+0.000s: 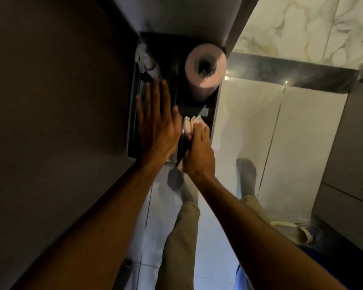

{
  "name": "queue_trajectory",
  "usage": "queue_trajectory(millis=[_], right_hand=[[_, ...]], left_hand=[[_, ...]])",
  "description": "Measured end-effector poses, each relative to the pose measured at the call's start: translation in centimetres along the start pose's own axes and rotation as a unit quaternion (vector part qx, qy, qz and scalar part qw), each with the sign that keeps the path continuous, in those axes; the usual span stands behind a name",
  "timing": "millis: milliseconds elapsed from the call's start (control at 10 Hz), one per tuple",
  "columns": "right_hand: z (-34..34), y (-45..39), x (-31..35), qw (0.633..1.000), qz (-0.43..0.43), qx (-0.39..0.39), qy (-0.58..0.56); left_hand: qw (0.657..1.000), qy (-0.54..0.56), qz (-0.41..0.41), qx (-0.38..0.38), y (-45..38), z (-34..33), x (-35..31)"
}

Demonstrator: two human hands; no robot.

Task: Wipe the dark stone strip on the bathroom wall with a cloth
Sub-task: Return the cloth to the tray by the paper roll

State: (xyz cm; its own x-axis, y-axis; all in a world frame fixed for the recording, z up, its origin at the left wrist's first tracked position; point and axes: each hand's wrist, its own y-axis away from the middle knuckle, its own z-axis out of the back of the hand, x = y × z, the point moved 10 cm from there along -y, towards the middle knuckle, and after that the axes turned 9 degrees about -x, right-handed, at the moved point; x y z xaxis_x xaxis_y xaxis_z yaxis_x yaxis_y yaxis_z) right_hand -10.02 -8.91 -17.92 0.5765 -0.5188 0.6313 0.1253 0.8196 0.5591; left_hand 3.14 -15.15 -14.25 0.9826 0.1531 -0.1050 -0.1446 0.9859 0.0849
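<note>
Dimly lit room: glossy pale floor (249, 114), marbled wall (302, 26), dark stone strip (291, 72) running between them.
Niche: a dark recess (197, 105) holds a pink paper roll (205, 68) at its far end.
Cloth: white cloth (190, 122) inside the recess, just below the roll.
Left hand (155, 126): flat, fingers spread, grip released, pressed on the recess's left edge.
Right hand (197, 151): grip clenched on the cloth, pressing it down.
</note>
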Motion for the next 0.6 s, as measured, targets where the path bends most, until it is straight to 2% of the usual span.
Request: queue_trajectory(millis=[100, 200, 400, 500, 600], right_hand=[[-4.4, -2.0, -3.0, 0.988, 0.020, 0.010, 0.153], [-6.4, -3.4, -3.9, 0.978, 0.055, 0.000, 0.201], [-9.2, -4.7, -6.2, 0.944, 0.091, 0.039, 0.315], [-7.2, -3.9, -4.2, 0.948, 0.098, 0.045, 0.300], [-3.9, -0.1, -2.1, 0.955, 0.117, 0.029, 0.269]], left_hand=[[0.998, -0.001, -0.065, -0.020, -1.1, -3.0, -0.6], [0.995, 0.017, -0.092, -0.030, -2.0, -4.5, -1.1], [0.994, 0.011, -0.098, -0.037, -2.4, -7.0, -1.2], [0.995, 0.005, -0.096, 0.010, -3.5, -6.3, -1.2], [0.997, -0.008, -0.082, 0.009, -2.3, -3.9, -1.0]])
